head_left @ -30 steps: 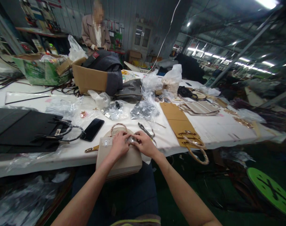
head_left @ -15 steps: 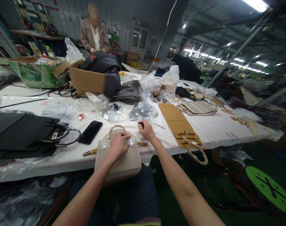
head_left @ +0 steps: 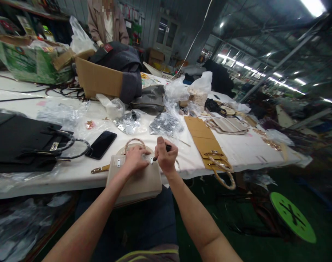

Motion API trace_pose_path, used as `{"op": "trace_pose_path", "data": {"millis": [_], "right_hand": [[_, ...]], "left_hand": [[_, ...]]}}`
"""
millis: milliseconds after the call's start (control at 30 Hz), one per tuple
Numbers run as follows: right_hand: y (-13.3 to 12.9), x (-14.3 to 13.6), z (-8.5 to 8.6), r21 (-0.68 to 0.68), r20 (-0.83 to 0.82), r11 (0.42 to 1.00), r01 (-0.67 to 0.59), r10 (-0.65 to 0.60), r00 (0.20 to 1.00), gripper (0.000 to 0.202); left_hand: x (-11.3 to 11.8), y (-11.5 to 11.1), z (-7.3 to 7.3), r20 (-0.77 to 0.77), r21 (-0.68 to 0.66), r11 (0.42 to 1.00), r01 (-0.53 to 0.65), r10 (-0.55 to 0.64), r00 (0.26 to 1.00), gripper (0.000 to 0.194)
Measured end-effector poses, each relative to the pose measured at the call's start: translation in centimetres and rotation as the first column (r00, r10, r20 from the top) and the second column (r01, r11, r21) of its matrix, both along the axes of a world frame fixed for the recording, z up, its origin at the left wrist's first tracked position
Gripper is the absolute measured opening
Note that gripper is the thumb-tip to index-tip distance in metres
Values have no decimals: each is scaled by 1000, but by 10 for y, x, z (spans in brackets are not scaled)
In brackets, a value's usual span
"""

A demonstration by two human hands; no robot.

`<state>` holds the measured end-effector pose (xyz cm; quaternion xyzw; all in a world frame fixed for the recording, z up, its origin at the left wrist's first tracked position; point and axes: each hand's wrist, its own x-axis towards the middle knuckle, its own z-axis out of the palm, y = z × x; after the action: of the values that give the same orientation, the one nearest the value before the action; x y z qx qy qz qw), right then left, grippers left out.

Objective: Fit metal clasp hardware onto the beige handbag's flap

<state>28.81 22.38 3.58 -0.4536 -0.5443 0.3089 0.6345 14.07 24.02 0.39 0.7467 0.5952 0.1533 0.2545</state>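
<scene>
A beige handbag (head_left: 135, 183) lies at the table's front edge, partly over my lap, its round wrapped handle (head_left: 134, 141) pointing away. Two small metal plates with holes are on it, a left plate (head_left: 118, 163) and a right plate (head_left: 151, 160). My left hand (head_left: 135, 159) rests on the bag between them, fingers spread. In my right hand (head_left: 166, 154) is a short black tool (head_left: 168, 147), gripped in the fist with the thumb on top; its narrow tip is at the right plate. Its exact kind is unclear. A tan strap (head_left: 100, 169) sticks out left.
Left are a phone (head_left: 102, 145) and a black handbag (head_left: 21, 143). Beyond lie plastic bags of parts (head_left: 166, 124) and a cardboard box (head_left: 99, 78). A mustard bag piece (head_left: 200, 136) lies right. A person (head_left: 108, 25) stands behind the table; a green stool (head_left: 293, 217) is lower right.
My right hand has come in from the table on the right to the bag's right plate, bringing the black tool. My left hand stays on the bag. The view has tilted downward.
</scene>
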Motion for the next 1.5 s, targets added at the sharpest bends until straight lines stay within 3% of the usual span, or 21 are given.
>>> {"op": "trace_pose_path", "data": {"millis": [233,533,667,867,933,1033,1133,1200,1500], "right_hand": [[3,-2,-21,-9,142,997,73,-71,987,66],[8,-5,-9,-59,33,998,-18,20,999,62],[7,-7,-8,-60,118,998,-3,10,993,67],[-9,-9,-22,82,312,995,61,-84,946,67],[-7,-8,-25,78,263,995,68,-87,961,67],[4,-4,-18,-30,26,999,16,-15,1000,68],[13,0,-4,-115,-257,991,-73,41,965,72],[13,0,2,-138,-362,981,-133,75,929,74],[20,-9,-1,-212,-322,963,-168,93,942,71]], "left_hand": [[-1,8,-10,33,7,1000,-7,7,999,43],[5,8,1,36,-13,998,-57,58,998,31],[7,9,7,20,-45,997,-69,70,997,31],[12,8,0,31,5,997,-72,72,997,28],[13,7,0,16,3,997,-82,82,997,27],[14,8,3,-2,-38,996,-85,85,996,25],[13,8,7,-6,-61,996,-72,72,997,26],[12,8,8,-14,-65,996,-69,68,998,29],[11,7,-1,4,-25,997,-72,72,997,33]]}}
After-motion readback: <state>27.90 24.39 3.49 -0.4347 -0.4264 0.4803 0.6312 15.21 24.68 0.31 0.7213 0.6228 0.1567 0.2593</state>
